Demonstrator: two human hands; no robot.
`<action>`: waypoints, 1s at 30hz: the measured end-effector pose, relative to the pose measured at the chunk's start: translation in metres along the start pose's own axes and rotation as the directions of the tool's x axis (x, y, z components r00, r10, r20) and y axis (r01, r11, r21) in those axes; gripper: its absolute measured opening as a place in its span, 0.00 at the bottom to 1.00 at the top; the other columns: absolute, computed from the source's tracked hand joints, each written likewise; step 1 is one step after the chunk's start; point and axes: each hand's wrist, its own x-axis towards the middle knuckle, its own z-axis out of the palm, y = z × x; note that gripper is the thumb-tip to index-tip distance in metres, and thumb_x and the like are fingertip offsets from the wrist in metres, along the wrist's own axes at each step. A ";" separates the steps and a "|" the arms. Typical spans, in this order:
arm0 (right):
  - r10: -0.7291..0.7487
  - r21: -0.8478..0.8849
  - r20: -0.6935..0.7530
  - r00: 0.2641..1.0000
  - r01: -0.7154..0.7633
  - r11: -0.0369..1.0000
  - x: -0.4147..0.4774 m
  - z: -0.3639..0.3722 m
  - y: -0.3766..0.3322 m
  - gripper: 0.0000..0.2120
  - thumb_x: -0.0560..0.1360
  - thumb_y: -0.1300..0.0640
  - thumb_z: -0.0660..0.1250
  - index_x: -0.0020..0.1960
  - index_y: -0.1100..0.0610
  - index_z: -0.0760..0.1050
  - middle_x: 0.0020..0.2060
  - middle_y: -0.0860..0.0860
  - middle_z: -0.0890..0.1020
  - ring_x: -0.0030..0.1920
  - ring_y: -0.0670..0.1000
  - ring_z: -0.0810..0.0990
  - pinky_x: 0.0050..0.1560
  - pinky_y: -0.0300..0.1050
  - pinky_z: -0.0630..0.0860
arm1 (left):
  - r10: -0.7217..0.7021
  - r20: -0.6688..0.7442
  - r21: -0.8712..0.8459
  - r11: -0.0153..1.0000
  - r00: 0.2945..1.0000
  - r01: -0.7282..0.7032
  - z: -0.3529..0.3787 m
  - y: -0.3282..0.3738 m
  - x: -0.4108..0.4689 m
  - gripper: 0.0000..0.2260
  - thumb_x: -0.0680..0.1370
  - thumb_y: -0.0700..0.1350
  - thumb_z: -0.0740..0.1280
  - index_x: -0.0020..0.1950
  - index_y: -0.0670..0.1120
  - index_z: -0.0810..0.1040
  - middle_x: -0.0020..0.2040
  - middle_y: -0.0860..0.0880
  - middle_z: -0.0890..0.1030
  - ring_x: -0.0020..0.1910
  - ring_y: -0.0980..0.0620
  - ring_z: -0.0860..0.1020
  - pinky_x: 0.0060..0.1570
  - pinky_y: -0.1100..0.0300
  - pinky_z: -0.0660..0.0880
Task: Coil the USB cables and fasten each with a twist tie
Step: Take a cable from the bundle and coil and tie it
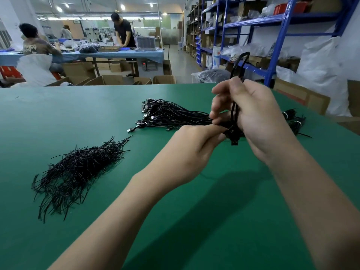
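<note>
- Tabletop (97, 117): green covering, smooth, matt, faint soft sheen.
- Twist ties (78, 172), loose heap: thin black plastic-coated strips, slightly glossy.
- USB cables (171, 115), bundle: black plastic sheath, smooth, semi-matt; plugs (129, 130) with bright metal shells.
- Coiled USB cable (236, 65): black plastic sheath, dull finish.
- Cartons (163, 79): brown corrugated cardboard, matt.
- Shelving (280, 45): blue-painted metal, smooth.
- Sacks (321, 65): white plastic, crinkled.

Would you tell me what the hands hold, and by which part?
The right hand grips a coiled USB cable round its middle; the left hand pinches near its lower end.
</note>
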 end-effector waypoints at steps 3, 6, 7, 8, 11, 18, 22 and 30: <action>-0.031 -0.235 0.053 0.998 0.042 0.971 0.000 0.000 0.002 0.17 0.87 0.57 0.52 0.49 0.62 0.76 0.37 0.54 0.84 0.38 0.52 0.85 0.40 0.42 0.82 | 0.001 -0.020 0.136 0.991 1.000 0.002 -0.016 0.004 0.001 0.08 0.82 0.45 0.66 0.51 0.45 0.84 0.39 0.50 0.82 0.39 0.49 0.77 0.43 0.52 0.71; -0.026 -0.488 0.102 0.994 0.073 0.870 -0.001 -0.002 0.001 0.17 0.86 0.57 0.54 0.47 0.59 0.78 0.37 0.54 0.84 0.37 0.49 0.84 0.38 0.40 0.80 | 0.029 -0.066 0.174 0.985 0.997 -0.017 -0.035 0.004 0.001 0.08 0.81 0.46 0.68 0.46 0.44 0.84 0.39 0.49 0.81 0.39 0.49 0.77 0.43 0.52 0.71; 0.004 -0.529 0.129 0.992 0.065 0.846 -0.002 -0.002 0.002 0.17 0.86 0.56 0.54 0.46 0.59 0.78 0.35 0.54 0.84 0.34 0.49 0.83 0.35 0.41 0.79 | 0.047 -0.074 0.181 0.983 0.996 -0.033 -0.040 0.004 0.001 0.08 0.81 0.47 0.69 0.45 0.45 0.84 0.38 0.49 0.80 0.38 0.49 0.77 0.42 0.52 0.71; 0.040 -0.559 0.164 0.986 0.059 0.827 -0.003 -0.002 0.003 0.18 0.86 0.54 0.55 0.44 0.59 0.77 0.33 0.54 0.83 0.32 0.51 0.81 0.33 0.44 0.78 | 0.061 -0.077 0.176 0.983 0.995 -0.047 -0.044 0.004 0.002 0.09 0.81 0.47 0.69 0.44 0.46 0.85 0.37 0.48 0.80 0.38 0.50 0.76 0.41 0.53 0.71; 0.140 -0.623 0.257 0.956 0.053 0.780 -0.005 0.000 0.004 0.22 0.86 0.48 0.54 0.37 0.56 0.73 0.26 0.51 0.78 0.27 0.52 0.70 0.31 0.48 0.68 | 0.061 -0.113 0.168 0.985 0.992 -0.042 -0.052 0.005 0.000 0.09 0.78 0.50 0.72 0.42 0.47 0.86 0.37 0.48 0.79 0.35 0.54 0.74 0.37 0.59 0.68; 0.250 -0.176 0.563 0.788 -0.180 0.968 -0.007 -0.002 -0.001 0.30 0.82 0.36 0.51 0.38 0.56 0.79 0.22 0.48 0.63 0.25 0.49 0.58 0.27 0.41 0.56 | 0.115 -0.214 0.114 0.989 0.970 -0.092 -0.072 0.005 -0.003 0.12 0.77 0.53 0.72 0.40 0.46 0.85 0.33 0.50 0.76 0.34 0.54 0.71 0.34 0.68 0.62; 0.163 0.082 0.715 0.680 -0.313 0.946 -0.012 0.002 -0.002 0.21 0.81 0.45 0.56 0.39 0.56 0.76 0.23 0.48 0.59 0.25 0.48 0.54 0.27 0.48 0.46 | 0.063 -0.255 -0.084 0.993 0.965 -0.087 -0.066 -0.001 -0.003 0.16 0.77 0.53 0.70 0.35 0.44 0.78 0.31 0.51 0.71 0.31 0.59 0.66 0.32 0.66 0.61; -0.112 0.627 0.570 0.814 -0.343 0.699 -0.016 0.022 -0.014 0.16 0.85 0.53 0.48 0.45 0.56 0.71 0.26 0.45 0.55 0.26 0.44 0.52 0.25 0.38 0.52 | -0.182 -0.264 -0.637 0.770 0.947 -0.029 -0.005 -0.001 0.004 0.14 0.86 0.43 0.56 0.47 0.38 0.75 0.38 0.34 0.71 0.41 0.48 0.68 0.42 0.52 0.68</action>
